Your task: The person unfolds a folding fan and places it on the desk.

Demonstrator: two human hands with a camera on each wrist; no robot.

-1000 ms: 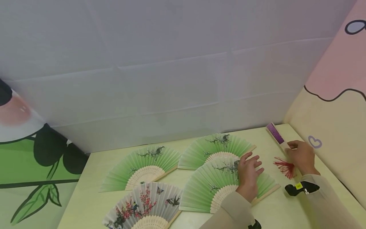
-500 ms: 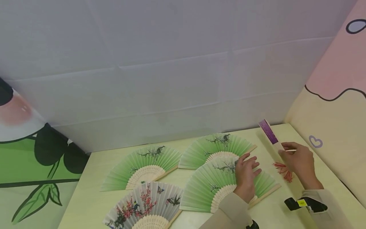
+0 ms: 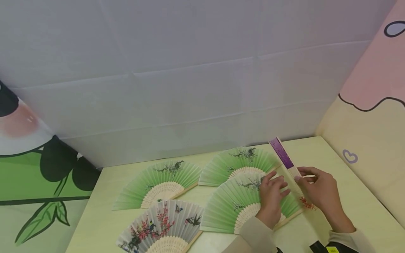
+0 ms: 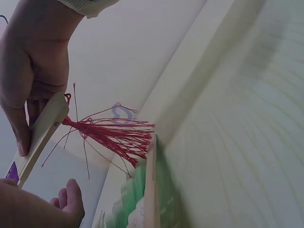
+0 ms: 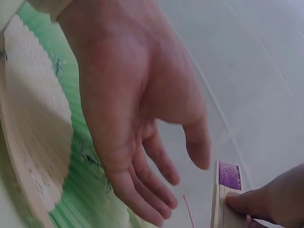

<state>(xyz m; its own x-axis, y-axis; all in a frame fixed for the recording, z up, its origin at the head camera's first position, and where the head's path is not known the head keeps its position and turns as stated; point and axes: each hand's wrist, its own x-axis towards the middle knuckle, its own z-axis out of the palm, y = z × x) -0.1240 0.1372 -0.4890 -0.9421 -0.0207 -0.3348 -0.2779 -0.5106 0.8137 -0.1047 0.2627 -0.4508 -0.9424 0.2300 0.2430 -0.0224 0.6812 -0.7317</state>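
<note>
My right hand [image 3: 321,193] pinches a folded hand fan [image 3: 282,153] between thumb and fingers, tilted up and leftward. Purple cloth shows at the fan's far end, pale wooden ribs nearer the grip. From its wooden end hangs a red tassel [image 4: 111,135], its strands spread beside a green fan's edge in the left wrist view. My left hand [image 3: 271,200] hovers at the front green fan [image 3: 221,211], fingers loosely bent and holding nothing. In the right wrist view the left hand [image 5: 137,95] is close to the folded fan [image 5: 229,175], with a gap between them.
Two more spread green fans, the back one [image 3: 218,168] and the left one [image 3: 133,193], lie on the pale yellow table [image 3: 91,196]. A white fan with red blossoms [image 3: 152,225] is spread at the front. White cloth [image 3: 177,88] stands behind; printed panels flank the table.
The right hand has lifted the folded fan and brought it leftward, the tassel trailing along. Its tip now overlaps the back green fan in view. The left hand has barely moved.
</note>
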